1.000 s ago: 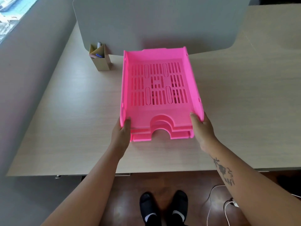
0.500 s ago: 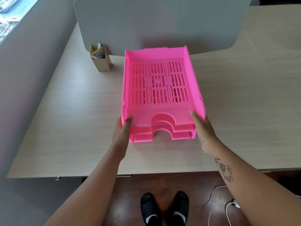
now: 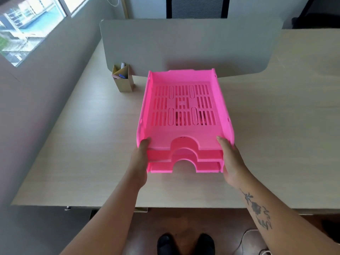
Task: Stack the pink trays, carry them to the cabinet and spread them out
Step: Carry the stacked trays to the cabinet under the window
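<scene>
Stacking looks finished: you are holding the trays point(image 3: 184, 115) as one pile, left hand point(image 3: 140, 159) grasping the near left corner and right hand point(image 3: 230, 161) grasping the near right corner. They are sitting over the desk point(image 3: 82, 144) middle, near its front edge; whether lifted, I cannot tell. Next you are needing a level lift toward the cabinet. Three pink slotted layers are showing, arched notches aligned.

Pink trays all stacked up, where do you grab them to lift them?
Grab the pink trays by the two long side walls near the front corners, one hand per side, as the left hand and right hand do. Reach under the bottom tray so all lift together.
</scene>
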A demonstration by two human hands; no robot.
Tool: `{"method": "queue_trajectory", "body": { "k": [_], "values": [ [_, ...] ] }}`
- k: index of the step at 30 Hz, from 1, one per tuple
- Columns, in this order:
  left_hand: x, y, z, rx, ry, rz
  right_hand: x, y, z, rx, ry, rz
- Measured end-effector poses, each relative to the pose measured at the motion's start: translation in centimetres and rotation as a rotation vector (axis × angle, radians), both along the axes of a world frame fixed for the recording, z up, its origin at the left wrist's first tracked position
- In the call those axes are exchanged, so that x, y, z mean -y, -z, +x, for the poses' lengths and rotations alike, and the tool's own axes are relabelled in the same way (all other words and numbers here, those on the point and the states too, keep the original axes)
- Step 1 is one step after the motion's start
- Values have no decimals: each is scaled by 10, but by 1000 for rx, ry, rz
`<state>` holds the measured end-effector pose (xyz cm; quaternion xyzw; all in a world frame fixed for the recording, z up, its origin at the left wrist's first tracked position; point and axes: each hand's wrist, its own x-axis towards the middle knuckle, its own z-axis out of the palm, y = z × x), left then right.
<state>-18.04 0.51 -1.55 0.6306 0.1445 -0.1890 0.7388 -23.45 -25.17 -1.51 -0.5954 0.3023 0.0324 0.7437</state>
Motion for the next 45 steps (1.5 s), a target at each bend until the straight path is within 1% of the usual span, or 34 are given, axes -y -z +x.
{"method": "queue_trajectory", "body": {
  "k": [4, 8, 14, 18, 21, 25, 29, 33, 36, 39, 45],
  "values": [
    [-8, -21, -12, 32, -59, -27, -6, -25, 5, 77, -50, -4],
    [-15, -49, -19, 68, -210, 1, -12, -49, 23, 155, -154, 30],
    [-22, -97, -64, 109, -563, 28, -28, -79, 49, 283, -432, 45],
    [-29, -121, -118, 146, -802, 59, -57, -100, 52, 312, -652, 85],
    [-39, -130, -169, 163, -940, 66, -85, -108, 36, 307, -799, 144],
    [-53, -142, -248, 159, -1164, 86, -129, -115, -4, 293, -996, 210],
    [-61, -153, -336, 190, -1352, 109, -179, -121, -62, 296, -1233, 285],
    [-64, -162, -422, 244, -1465, 132, -229, -127, -127, 283, -1379, 394],
    [-65, -162, -485, 262, -1533, 154, -259, -132, -182, 304, -1503, 421],
    [-67, -162, -546, 274, -1653, 130, -284, -135, -239, 293, -1618, 450],
    [-80, -166, -677, 249, -1765, 229, -326, -150, -364, 345, -1825, 534]
  ]
}}
